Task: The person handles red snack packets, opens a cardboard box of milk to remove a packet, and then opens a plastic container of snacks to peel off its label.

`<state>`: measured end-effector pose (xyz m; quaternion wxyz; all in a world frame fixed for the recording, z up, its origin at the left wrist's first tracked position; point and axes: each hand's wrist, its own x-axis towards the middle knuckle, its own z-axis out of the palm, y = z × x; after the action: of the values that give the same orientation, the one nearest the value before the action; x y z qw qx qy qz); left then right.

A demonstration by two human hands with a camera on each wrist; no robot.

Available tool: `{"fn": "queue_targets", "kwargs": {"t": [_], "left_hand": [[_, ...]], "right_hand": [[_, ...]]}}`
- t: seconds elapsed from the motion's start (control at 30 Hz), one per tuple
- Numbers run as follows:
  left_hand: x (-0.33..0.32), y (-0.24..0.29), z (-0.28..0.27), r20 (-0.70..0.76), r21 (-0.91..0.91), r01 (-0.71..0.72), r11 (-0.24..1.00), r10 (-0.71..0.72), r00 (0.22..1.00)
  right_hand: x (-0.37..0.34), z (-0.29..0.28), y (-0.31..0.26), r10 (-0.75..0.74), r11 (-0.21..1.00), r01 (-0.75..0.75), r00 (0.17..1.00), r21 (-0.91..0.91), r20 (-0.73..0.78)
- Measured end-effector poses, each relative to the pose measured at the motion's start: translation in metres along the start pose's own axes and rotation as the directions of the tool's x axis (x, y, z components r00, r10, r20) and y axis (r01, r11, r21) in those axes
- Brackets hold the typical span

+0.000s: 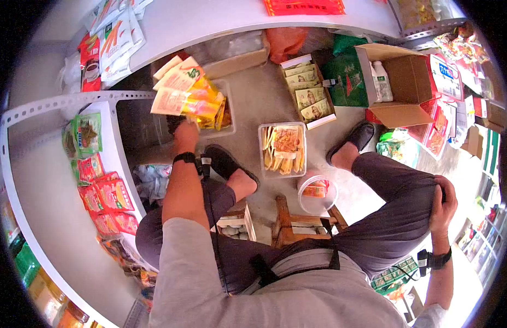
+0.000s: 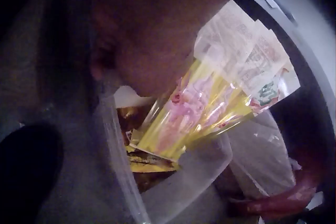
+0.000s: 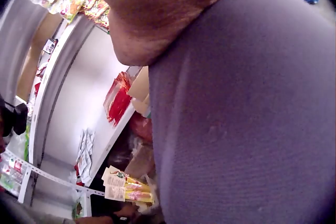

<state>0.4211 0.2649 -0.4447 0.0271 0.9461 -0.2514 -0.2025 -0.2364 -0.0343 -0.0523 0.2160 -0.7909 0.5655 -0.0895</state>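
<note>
My left hand (image 1: 186, 138) is at the near left of a clear plastic tub (image 1: 232, 112), right by a fan of yellow snack packets (image 1: 201, 101) with pale tops. In the left wrist view the packets (image 2: 194, 103) lean out of the tub (image 2: 123, 155), their lower ends inside it; the hand (image 2: 149, 50) overlaps its rim. Its fingertips are hidden, so I cannot tell what they hold. My right hand (image 1: 443, 205) rests on the right knee, fingers relaxed over the trouser cloth; the right wrist view shows part of that hand (image 3: 157, 19) against the cloth.
On the floor between the feet stands a second tub of packets (image 1: 285, 139), with a round clear container (image 1: 318, 201) nearer me. Beyond are a box of green packets (image 1: 308, 90) and an open carton (image 1: 401, 76) with white bottles. White shelves (image 1: 220, 27) run along the back and left.
</note>
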Motion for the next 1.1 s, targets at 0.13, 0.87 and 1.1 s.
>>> {"fn": "queue_targets", "kwargs": {"t": [0.13, 0.87, 1.1], "left_hand": [[-0.001, 0.003, 0.019, -0.006, -0.058, 0.062, 0.996, -0.062, 0.998], [-0.302, 0.172, 0.173, 0.776, -0.426, 0.661, -0.618, 0.127, 0.618], [-0.240, 0.169, 0.168, 0.738, -0.418, 0.645, -0.639, 0.175, 0.652]], "right_hand": [[-0.003, 0.001, -0.001, 0.003, 1.000, -0.003, 1.000, -0.003, -0.019], [-0.014, -0.004, -0.012, -0.056, 0.992, 0.048, 0.996, -0.121, -0.066], [-0.012, -0.006, -0.008, -0.047, 0.993, 0.042, 0.998, -0.114, -0.043]]}}
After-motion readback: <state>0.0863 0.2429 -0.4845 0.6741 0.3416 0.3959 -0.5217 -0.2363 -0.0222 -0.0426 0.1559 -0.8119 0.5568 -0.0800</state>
